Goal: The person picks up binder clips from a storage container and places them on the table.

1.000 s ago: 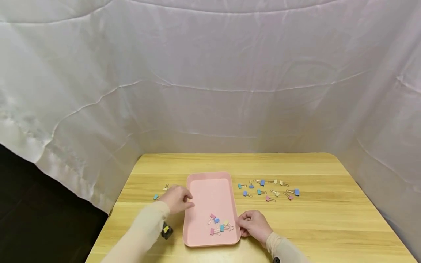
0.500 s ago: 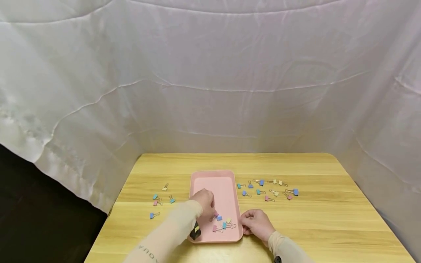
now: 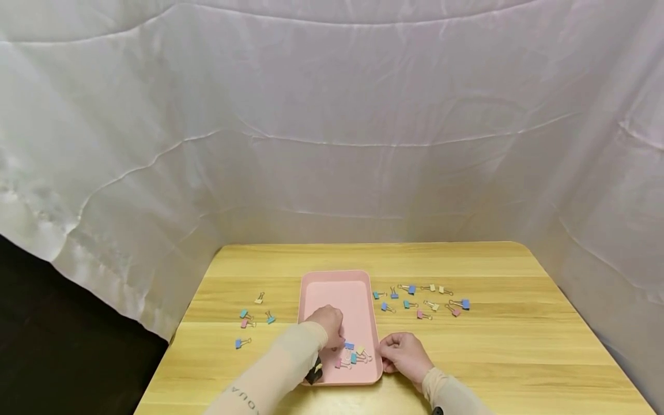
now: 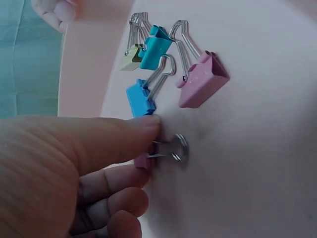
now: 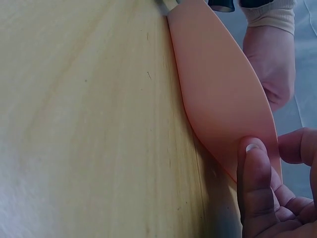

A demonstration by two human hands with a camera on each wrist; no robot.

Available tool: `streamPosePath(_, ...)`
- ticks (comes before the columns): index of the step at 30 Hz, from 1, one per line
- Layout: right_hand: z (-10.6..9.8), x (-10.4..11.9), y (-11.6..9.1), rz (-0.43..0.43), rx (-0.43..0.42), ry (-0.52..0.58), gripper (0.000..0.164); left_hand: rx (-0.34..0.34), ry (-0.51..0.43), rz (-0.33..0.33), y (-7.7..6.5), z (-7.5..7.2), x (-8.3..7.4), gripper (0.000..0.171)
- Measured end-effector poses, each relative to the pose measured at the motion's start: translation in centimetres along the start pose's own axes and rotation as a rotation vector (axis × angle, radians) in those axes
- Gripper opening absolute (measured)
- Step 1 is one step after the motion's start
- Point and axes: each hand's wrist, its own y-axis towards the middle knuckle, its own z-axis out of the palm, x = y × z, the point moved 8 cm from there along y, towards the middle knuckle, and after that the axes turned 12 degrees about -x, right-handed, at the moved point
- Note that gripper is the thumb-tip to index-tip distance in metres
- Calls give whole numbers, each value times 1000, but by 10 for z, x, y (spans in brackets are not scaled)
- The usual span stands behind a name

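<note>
My left hand [image 3: 325, 325] reaches down into the pink tray [image 3: 337, 294]. In the left wrist view its thumb and forefinger pinch a pink binder clip [image 4: 141, 161], whose wire handles stick out past the fingertips. Close by in the tray lie a blue binder clip [image 4: 138, 99], a teal one, a yellow one and a second pink binder clip [image 4: 203, 82]. At the tray's near right side, my right hand [image 3: 407, 354] grips the rim, the thumb [image 5: 255, 173] against the outer wall and the forefinger over the edge.
Several coloured binder clips [image 3: 419, 314] are scattered on the wooden table [image 3: 493, 357] right of the tray. A smaller group, including a blue clip [image 3: 238, 343], lies to its left. A pale curtain [image 3: 332, 173] hangs behind the table.
My left hand has moved right, from over the tray's left rim down to the pink clip, and now pinches it. The tray has shifted slightly right. My right hand stays at the rim.
</note>
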Motion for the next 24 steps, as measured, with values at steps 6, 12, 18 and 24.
streamPosePath(6,0,2,-2,-5,3,14,14,-34,13,16,0,-3,-3,29)
streamPosePath(12,0,3,-3,-13,-2,13,14,-109,-111,21,-4,-29,4,23)
streamPosePath(18,1,2,-3,-13,-10,8,14,-230,-205,-30,-13,-77,38,18)
streamPosePath(24,-1,-1,-1,-12,-11,3,16,-282,-249,-172,-30,-95,101,21)
